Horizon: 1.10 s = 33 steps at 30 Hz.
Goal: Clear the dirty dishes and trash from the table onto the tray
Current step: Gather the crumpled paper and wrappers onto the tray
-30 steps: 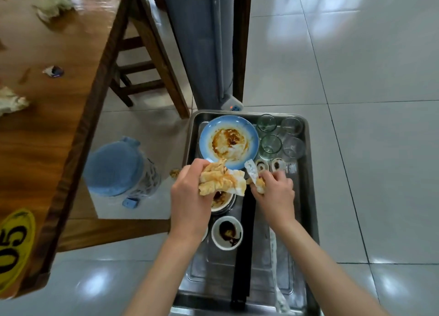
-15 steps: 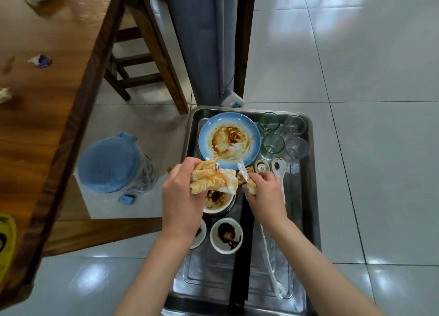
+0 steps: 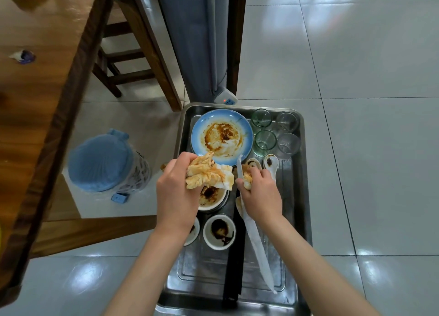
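Observation:
My left hand [image 3: 175, 196] grips a wad of stained, crumpled napkins [image 3: 209, 174] above the steel tray [image 3: 301, 196]. My right hand [image 3: 260, 194] holds a small stained napkin scrap and a long white paper wrapper [image 3: 256, 244] that trails down the tray. On the tray sit a dirty blue plate [image 3: 222, 133], several glasses [image 3: 264, 141], a white spoon [image 3: 270, 163], a dirty bowl [image 3: 211, 196] under the napkins, and a sauce dish [image 3: 219, 231]. Black chopsticks [image 3: 234, 256] lie lengthwise along the tray.
The wooden table [image 3: 35, 89] is at the left with a small wrapper scrap [image 3: 23, 56] on it. A bin with a blue bag [image 3: 104, 161] stands on the floor between table and tray. A wooden stool [image 3: 133, 54] and a grey curtain [image 3: 197, 42] are behind.
The view has tilted so the tray sits lower and closer. Both hands have sunk slightly toward the tray, and the white wrapper now trails along the tray floor.

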### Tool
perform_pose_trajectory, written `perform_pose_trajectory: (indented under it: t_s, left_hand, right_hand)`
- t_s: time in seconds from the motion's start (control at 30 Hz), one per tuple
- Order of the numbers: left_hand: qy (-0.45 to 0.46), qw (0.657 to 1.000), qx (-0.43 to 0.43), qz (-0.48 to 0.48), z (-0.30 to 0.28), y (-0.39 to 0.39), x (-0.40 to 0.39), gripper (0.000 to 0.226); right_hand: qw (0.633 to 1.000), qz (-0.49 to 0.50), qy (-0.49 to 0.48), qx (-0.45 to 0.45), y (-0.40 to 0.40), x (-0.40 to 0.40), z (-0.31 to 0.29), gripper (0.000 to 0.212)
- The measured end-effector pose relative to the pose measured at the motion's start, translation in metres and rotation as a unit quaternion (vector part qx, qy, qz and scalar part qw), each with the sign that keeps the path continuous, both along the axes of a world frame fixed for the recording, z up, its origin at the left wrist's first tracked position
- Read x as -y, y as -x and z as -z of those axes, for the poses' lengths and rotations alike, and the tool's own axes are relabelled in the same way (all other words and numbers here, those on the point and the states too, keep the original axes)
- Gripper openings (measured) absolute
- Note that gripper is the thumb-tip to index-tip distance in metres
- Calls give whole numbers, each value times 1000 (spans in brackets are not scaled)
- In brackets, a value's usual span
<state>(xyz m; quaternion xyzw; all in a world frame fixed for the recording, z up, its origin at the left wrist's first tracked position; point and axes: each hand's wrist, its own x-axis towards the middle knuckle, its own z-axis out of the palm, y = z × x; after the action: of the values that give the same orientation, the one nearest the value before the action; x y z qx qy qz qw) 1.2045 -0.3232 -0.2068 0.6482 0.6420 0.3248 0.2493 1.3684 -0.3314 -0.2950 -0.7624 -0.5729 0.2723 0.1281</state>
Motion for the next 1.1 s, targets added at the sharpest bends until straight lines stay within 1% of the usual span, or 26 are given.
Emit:
perform_pose_trajectory:
  t_s: [0.13, 0.27, 0.5, 0.6, 0.7, 0.83, 1.0, 1.1]
  left_hand:
    - [1, 1000, -2, 0, 0, -3, 1, 11]
    - [1, 1000, 1, 5, -1, -6, 2, 12]
    - [7, 1000, 2, 13, -2, -7, 4, 12]
    - [7, 1000, 7, 13, -3, -7, 6, 14]
    - [8, 1000, 5, 14, -4, -8, 6, 14]
    - [5, 1000, 0, 15, -5, -9, 7, 14]
    - [14, 1000, 2, 15, -4, -11, 8, 16]
    - [15, 1000, 4, 18, -3, -13, 9, 18]
  right_hand:
    - [1000, 4, -13, 20, -1, 2, -1, 39]
    - [995, 21, -16, 91, -4, 5, -2, 43]
    - [996, 54, 9, 72, -8, 9, 1, 29]
    - [998, 56, 24, 33, -9, 14, 0, 34]
    - [998, 60, 10, -3, -8, 17, -1, 42]
    - [997, 71, 11, -6, -9, 23, -2, 47]
    - [997, 75, 13, 19, -14, 29, 0, 32]
    - [996, 76, 12, 35, -15, 29, -1, 38]
